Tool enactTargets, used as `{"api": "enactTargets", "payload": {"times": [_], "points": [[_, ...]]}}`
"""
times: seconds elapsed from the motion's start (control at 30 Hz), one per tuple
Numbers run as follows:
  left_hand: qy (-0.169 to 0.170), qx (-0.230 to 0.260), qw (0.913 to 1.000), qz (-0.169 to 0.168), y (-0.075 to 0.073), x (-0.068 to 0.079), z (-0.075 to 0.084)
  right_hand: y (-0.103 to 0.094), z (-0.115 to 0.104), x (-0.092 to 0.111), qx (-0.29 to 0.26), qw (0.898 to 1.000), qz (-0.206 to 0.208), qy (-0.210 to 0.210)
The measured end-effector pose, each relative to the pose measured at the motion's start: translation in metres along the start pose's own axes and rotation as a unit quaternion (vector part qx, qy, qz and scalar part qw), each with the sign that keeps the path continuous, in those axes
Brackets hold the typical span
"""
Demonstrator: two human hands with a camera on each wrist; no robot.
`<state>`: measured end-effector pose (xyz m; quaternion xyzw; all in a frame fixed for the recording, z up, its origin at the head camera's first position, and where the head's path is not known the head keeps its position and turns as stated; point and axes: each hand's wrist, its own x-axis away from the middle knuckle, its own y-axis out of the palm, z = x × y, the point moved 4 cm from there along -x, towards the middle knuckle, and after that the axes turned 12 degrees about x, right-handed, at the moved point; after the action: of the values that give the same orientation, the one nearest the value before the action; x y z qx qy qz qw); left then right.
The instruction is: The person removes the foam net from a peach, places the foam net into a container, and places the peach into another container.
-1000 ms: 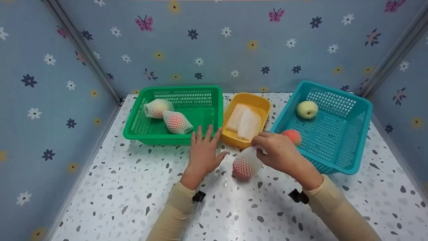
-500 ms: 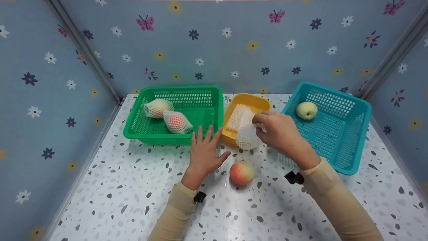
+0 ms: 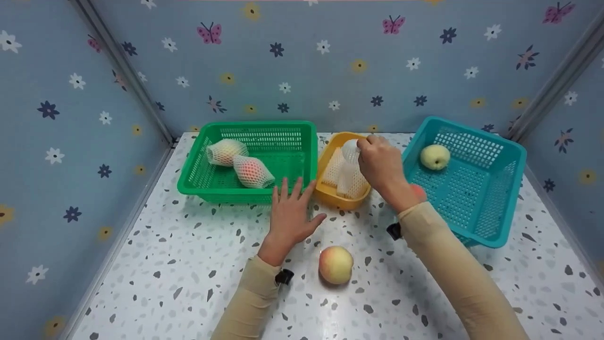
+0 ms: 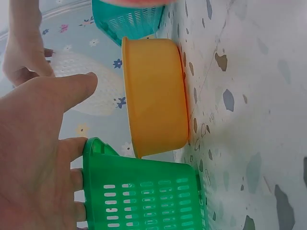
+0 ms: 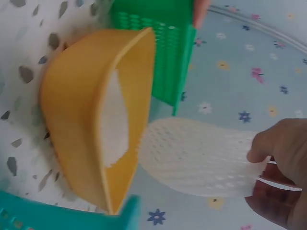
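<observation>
My right hand (image 3: 380, 164) pinches an empty white foam fruit net (image 5: 196, 155), which hangs over the yellow bin (image 3: 339, 202). Other foam nets (image 3: 333, 171) lie inside that bin. With its fingers spread, my left hand (image 3: 289, 216) touches the near rim of the green basket (image 3: 236, 191) at its right corner. A bare yellow-and-red peach (image 3: 336, 265) rests on the table between my forearms. Inside the green basket are two fruits (image 3: 227, 152) wrapped in foam nets.
At the right stands a teal basket (image 3: 495, 238) with a pale yellow fruit (image 3: 435, 157) in it and a reddish fruit (image 3: 418, 191) partly hidden by my right arm. Patterned panels (image 3: 302, 61) enclose the speckled table (image 3: 188, 278) at the back and sides.
The foam net has come off the peach, carried by my right hand up and over the yellow bin. The bare peach has rolled a little toward me. My left hand stays put.
</observation>
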<state>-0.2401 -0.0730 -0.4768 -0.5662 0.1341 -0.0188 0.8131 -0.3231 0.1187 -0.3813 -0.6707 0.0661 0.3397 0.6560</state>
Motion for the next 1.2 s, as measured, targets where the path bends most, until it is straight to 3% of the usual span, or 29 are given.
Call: {"api": "enactTargets", "payload": {"times": [0.13, 0.23, 0.53, 0.7, 0.87, 1.2], "points": [[-0.005, -0.014, 0.9999, -0.006, 0.000, -0.002, 0.000, 0.019, -0.003, -0.001, 0.058, 0.998, 0.006, -0.006], [-0.006, -0.018, 0.9998, -0.006, 0.000, -0.002, 0.000, 0.033, -0.007, 0.001, 0.071, 0.997, -0.012, -0.016], [-0.010, -0.021, 0.9996, -0.015, 0.003, -0.003, -0.002, 0.063, -0.019, 0.007, 0.024, 0.987, -0.146, -0.058], [-0.008, -0.016, 0.9998, -0.007, 0.003, -0.003, -0.003, 0.079, -0.023, 0.010, -0.009, 0.969, -0.232, -0.080], [-0.003, -0.006, 1.0000, 0.002, 0.003, -0.002, -0.004, 0.093, -0.026, 0.013, -0.048, 0.951, -0.292, -0.090], [0.003, -0.016, 0.9999, 0.000, 0.000, -0.002, -0.003, 0.111, -0.020, 0.023, -0.131, 0.912, -0.388, -0.028]]}}
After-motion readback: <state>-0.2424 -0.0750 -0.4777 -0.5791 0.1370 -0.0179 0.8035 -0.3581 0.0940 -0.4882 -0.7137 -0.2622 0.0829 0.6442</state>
